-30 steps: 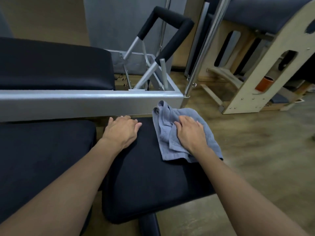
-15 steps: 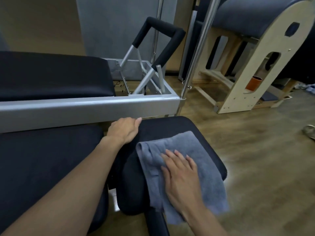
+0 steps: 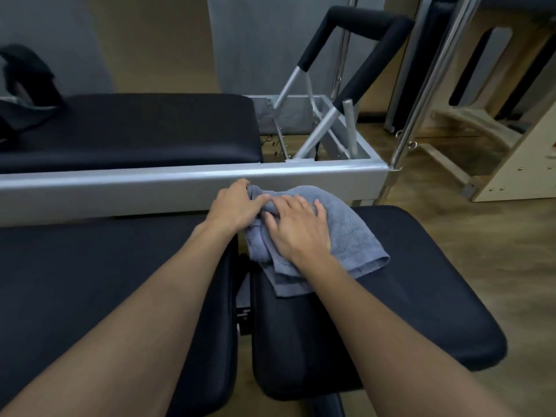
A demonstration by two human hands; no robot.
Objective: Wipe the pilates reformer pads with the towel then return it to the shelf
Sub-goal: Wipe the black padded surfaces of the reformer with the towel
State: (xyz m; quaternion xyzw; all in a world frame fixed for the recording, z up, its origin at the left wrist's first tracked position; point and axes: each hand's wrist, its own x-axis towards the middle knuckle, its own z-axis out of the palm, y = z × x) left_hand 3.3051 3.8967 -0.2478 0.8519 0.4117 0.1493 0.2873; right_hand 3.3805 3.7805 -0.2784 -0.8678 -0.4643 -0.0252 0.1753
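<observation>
One blue-grey towel (image 3: pixel 346 233), soft terry cloth, folded and rumpled into loose layers, lies on the far left corner of a black padded seat (image 3: pixel 421 296), just below the silver frame rail (image 3: pixel 150 188) of the reformer. Two bare hands are on it: the right hand (image 3: pixel 298 230) lies flat on the cloth with fingers spread and loose, pressing it down, gripping nothing; the left hand (image 3: pixel 234 206) curls over the towel's upper left corner and pinches the bunched edge between thumb and fingers. Three black upholstered pads show: the seat under the towel, rounded at its corners and smooth with a dull sheen; a wider flat pad (image 3: pixel 90 281) to its left, parted from it by a narrow gap; and the long carriage pad (image 3: pixel 135 127) beyond the rail, thick and square-edged. The rail is brushed metal, boxy and rounded along the top. Behind it one foot bar (image 3: pixel 370 22) rises tilted, its tubes bare metal below and sleeved in black foam above. Two shiny metal poles (image 3: pixel 427 82) stand slanting at the right, before one piece of pale plywood apparatus (image 3: pixel 517 164) with curved sides and small screw heads. The floor (image 3: pixel 481 230) is wood-grain plank. No readable writing or brand shows anywhere.
</observation>
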